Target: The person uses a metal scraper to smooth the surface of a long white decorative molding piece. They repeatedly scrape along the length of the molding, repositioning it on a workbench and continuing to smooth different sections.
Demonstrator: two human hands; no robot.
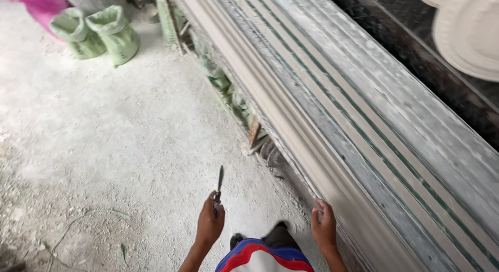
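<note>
Bench point(416, 163): long, dust-coated, ran along the right, pale moulding strip point(291, 126) lying at its near edge.
Sacks point(104, 35): green, stood well apart on the floor.
Right hand point(324, 231): rested on the strip's edge, fingers loosely curled.
Left hand point(210, 224): closed around a thin blade point(220, 181), pointed up.
Advice: best steadied by the right hand, blade kept shallow.
</note>
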